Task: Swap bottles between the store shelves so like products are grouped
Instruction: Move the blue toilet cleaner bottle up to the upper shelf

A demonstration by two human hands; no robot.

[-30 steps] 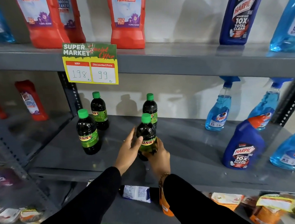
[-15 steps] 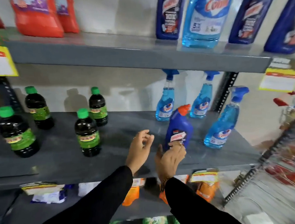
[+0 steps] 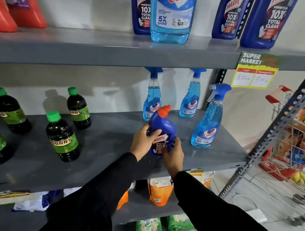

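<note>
Head view. Risk: the dark-blue plastic Harpic bottle with an orange cap (image 3: 163,128) sits tilted between the palms; on lifting, it could slip or swing into the light-blue Colin spray bottle (image 3: 207,123) just beside it near the right edge of the grey metal middle shelf (image 3: 106,152), toppling it. Left hand (image 3: 143,142) wraps the bottle's left flank, thumb over the label. Right hand (image 3: 172,155) cups the base from below, fingers curled narrow. Bottle stands toward the shelf's front edge, right of centre.

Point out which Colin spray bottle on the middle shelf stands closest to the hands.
The front spray bottle, right of the held Harpic bottle; the other two stand back by the wall.
</note>
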